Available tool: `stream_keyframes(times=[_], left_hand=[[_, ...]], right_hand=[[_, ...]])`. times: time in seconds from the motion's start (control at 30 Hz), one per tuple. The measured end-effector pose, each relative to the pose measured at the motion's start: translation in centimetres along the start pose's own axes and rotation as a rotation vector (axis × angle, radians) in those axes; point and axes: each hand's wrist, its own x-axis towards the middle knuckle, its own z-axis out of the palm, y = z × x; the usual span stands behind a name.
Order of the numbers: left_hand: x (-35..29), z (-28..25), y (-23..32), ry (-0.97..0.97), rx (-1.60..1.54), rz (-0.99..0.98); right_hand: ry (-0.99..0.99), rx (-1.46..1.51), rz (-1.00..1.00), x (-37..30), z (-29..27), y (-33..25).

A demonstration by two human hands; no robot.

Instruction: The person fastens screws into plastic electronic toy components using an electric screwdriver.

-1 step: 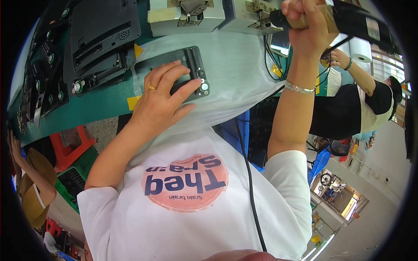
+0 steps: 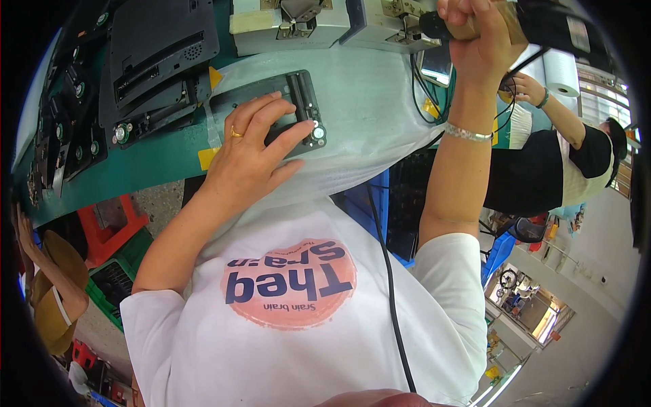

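Spread over a dark plastic panel [image 2: 300,95], my left hand [image 2: 254,139] lies with fingertips on it and thumb apart; it covers the panel's near left part. At the panel's right end are a ridge and a small round silver-and-white part [image 2: 319,133]. A translucent plastic sheet [image 2: 366,102] lies beneath the panel. Up at the right, my right hand [image 2: 483,34] is closed around the tan grip of a black corded tool [image 2: 553,30]. The tool's dark tip points left, and its exact kind is unclear.
Dark plastic housings [image 2: 163,51] are stacked at the left on the green table [image 2: 125,173]. Light-coloured metal boxes with latches [image 2: 285,30] stand at the back. A black cable [image 2: 385,258] runs down across my shirt. Another person [image 2: 542,166] works at the right.
My right hand and the tool have shifted slightly, with the tool's rear end a little higher. My left hand and the panel stay in nearly the same place.
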Motion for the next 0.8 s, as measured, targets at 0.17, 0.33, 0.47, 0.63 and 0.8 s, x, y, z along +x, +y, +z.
stream_keyframes(times=[0.17,0.33,0.47,0.63,0.8], left_hand=[[0.0,-0.4,-0.1,-0.024,-0.035,-0.022],[0.0,-1.2,0.4,-0.025,-0.075,-0.095],[-1.0,-2.2,-0.2,0.017,-0.029,-0.096],[-2.7,-2.0,-1.3,0.082,-0.013,-0.009],[-2.8,-1.6,-1.3,0.124,0.014,0.009]], right_hand=[[0.185,-0.093,0.118,1.4,0.7,0.4],[0.231,-0.124,0.131,0.6,0.9,-0.2],[0.284,-0.033,0.227,-2.0,-0.5,-1.5],[0.089,0.34,0.233,-7.6,6.5,-4.7],[0.02,0.411,0.218,-11.2,10.6,-3.3]])
